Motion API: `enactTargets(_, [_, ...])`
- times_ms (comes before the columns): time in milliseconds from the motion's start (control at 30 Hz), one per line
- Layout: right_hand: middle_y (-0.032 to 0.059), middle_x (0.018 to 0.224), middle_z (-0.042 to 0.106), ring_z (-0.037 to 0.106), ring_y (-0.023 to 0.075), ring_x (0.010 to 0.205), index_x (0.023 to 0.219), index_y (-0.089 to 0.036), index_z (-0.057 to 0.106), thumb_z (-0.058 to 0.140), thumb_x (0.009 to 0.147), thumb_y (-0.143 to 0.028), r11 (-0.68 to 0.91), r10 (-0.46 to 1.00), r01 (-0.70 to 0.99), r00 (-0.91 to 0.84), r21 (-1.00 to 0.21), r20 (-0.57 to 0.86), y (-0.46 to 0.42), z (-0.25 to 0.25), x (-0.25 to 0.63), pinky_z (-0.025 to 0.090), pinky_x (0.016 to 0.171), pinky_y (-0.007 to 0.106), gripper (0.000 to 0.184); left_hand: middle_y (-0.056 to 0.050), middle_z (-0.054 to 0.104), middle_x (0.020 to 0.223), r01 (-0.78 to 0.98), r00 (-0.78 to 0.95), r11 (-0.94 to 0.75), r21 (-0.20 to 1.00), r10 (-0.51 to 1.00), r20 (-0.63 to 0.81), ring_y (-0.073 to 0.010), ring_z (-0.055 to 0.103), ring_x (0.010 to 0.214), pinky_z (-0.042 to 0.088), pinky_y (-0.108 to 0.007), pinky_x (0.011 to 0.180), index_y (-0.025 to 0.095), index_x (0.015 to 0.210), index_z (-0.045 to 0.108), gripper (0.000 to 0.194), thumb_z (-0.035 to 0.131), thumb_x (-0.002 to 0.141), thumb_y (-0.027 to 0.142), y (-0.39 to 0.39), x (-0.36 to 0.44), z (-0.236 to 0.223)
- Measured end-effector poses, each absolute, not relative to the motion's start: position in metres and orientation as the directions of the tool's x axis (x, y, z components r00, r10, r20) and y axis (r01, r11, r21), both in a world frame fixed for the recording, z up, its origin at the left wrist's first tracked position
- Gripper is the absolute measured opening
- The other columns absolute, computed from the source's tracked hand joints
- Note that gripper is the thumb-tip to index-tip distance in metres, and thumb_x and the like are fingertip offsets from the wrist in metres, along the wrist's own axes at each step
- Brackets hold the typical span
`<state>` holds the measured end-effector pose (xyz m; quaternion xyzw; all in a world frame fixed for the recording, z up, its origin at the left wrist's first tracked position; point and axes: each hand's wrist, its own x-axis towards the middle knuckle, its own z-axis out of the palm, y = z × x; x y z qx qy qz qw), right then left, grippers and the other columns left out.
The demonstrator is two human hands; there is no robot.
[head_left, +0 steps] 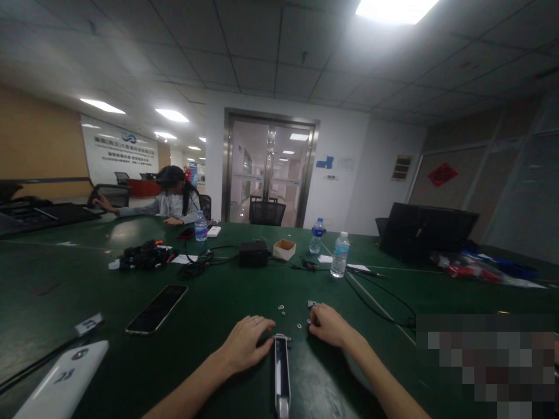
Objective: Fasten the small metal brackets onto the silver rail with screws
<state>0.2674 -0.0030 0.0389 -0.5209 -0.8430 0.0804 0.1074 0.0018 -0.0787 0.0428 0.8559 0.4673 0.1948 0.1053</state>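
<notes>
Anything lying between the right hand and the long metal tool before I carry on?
Yes: a small ring-shaped piece lies on the table between the right hand and the far end of the long metal tool. Nothing else visible blocks that gap.

Characters “大数据科技有限公司” on the wall sign [120, 149], apparently “28” on the white device [65, 378]

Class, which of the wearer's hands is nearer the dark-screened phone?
Left. The left hand is right of the phone; the right hand is farther right, beyond the long metal tool.
</notes>
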Motion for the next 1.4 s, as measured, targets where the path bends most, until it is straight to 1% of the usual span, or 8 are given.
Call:
enactTargets(133, [0.0036, 0.084, 0.062, 0.057, 0.0171, 0.081, 0.079, -0.017, 0.061, 0.059, 0.077, -0.015, 0.564, 0.826, 0.739, -0.504, -0.368, 0.252, -0.012, 0.038, 0.252, 0.042, 0.072, 0.026, 0.004, -0.004, 0.065, 0.114, 0.756, 0.448, -0.533, 0.379, 0.844, 0.293, -0.0198, 0.06, 0.102, 0.046, -0.033, 0.091, 0.022, 0.123, 0.055, 0.031, 0.051, 0.092, 0.022, -0.076, 0.001, 0.038])
enactTargets(200, [0.0017, 0.081, 0.061, 0.056, 0.0158, 0.078, 0.078, -0.018, 0.06, 0.059, 0.075, -0.01, 0.629, 0.778, 0.655, -0.531, -0.419, 0.336, -0.019, 0.035, 0.239, 0.043, 0.071, 0.025, 0.008, -0.003, 0.064, 0.113, 0.75, 0.443, -0.54, 0.381, 0.839, 0.316, -0.0191, 0.059, 0.102, 0.047, -0.032, 0.089, 0.022, 0.122, 0.055, 0.03, 0.05, 0.093, 0.021, -0.074, 0.001, 0.035])
enactTargets(333, [0.001, 0.08, 0.061, 0.057, 0.0154, 0.077, 0.078, -0.019, 0.059, 0.059, 0.074, -0.006, 0.743, 0.665, 0.471, -0.597, -0.475, 0.449, -0.036, 0.031, 0.212, 0.044, 0.069, 0.025, 0.013, -0.003, 0.065, 0.109, 0.74, 0.462, -0.566, 0.364, 0.821, 0.336, -0.0184, 0.059, 0.1, 0.046, -0.03, 0.087, 0.021, 0.111, 0.059, 0.021, 0.051, 0.092, 0.018, -0.073, 0.001, 0.032])
enactTargets(433, [0.001, 0.081, 0.062, 0.057, 0.0151, 0.076, 0.08, -0.019, 0.059, 0.058, 0.077, -0.008, 0.767, 0.632, 0.39, -0.595, -0.509, 0.497, -0.045, 0.029, 0.202, 0.046, 0.07, 0.026, 0.012, -0.002, 0.066, 0.105, 0.723, 0.499, -0.594, 0.352, 0.802, 0.328, -0.0179, 0.06, 0.097, 0.045, -0.03, 0.086, 0.02, 0.103, 0.06, 0.016, 0.051, 0.092, 0.014, -0.073, 0.002, 0.032])
enactTargets(567, [0.0011, 0.082, 0.061, 0.057, 0.0148, 0.076, 0.083, -0.02, 0.059, 0.056, 0.083, -0.013, 0.759, 0.641, 0.378, -0.576, -0.529, 0.508, -0.046, 0.027, 0.201, 0.047, 0.071, 0.027, 0.007, -0.002, 0.067, 0.103, 0.71, 0.509, -0.609, 0.354, 0.791, 0.34, -0.0175, 0.061, 0.095, 0.044, -0.029, 0.085, 0.02, 0.1, 0.06, 0.015, 0.053, 0.091, 0.011, -0.071, 0.002, 0.028])
enactTargets(767, [0.0011, 0.082, 0.061, 0.057, 0.0157, 0.079, 0.084, -0.02, 0.06, 0.058, 0.084, -0.014, 0.745, 0.657, 0.386, -0.567, -0.544, 0.497, -0.043, 0.023, 0.203, 0.046, 0.073, 0.027, 0.006, -0.002, 0.067, 0.102, 0.683, 0.512, -0.639, 0.354, 0.764, 0.392, -0.0176, 0.061, 0.094, 0.045, -0.029, 0.085, 0.02, 0.101, 0.059, 0.013, 0.055, 0.091, 0.013, -0.068, 0.001, 0.022])
enactTargets(1133, [0.0008, 0.08, 0.06, 0.057, 0.0149, 0.074, 0.082, -0.019, 0.059, 0.058, 0.082, -0.016, 0.716, 0.685, 0.349, -0.518, -0.605, 0.512, -0.044, 0.023, 0.202, 0.046, 0.068, 0.027, 0.003, -0.003, 0.068, 0.101, 0.634, 0.553, -0.694, 0.34, 0.715, 0.429, -0.0169, 0.062, 0.092, 0.044, -0.029, 0.082, 0.02, 0.105, 0.06, 0.015, 0.047, 0.097, 0.019, -0.071, 0.0, 0.028])
enactTargets(1400, [0.0009, 0.077, 0.061, 0.056, 0.0146, 0.071, 0.081, -0.019, 0.058, 0.057, 0.08, -0.016, 0.712, 0.683, 0.308, -0.512, -0.631, 0.521, -0.044, 0.025, 0.202, 0.045, 0.067, 0.026, 0.003, -0.004, 0.068, 0.104, 0.634, 0.545, -0.69, 0.35, 0.719, 0.43, -0.0169, 0.061, 0.091, 0.043, -0.03, 0.083, 0.021, 0.107, 0.062, 0.018, 0.049, 0.096, 0.022, -0.07, -0.003, 0.029])
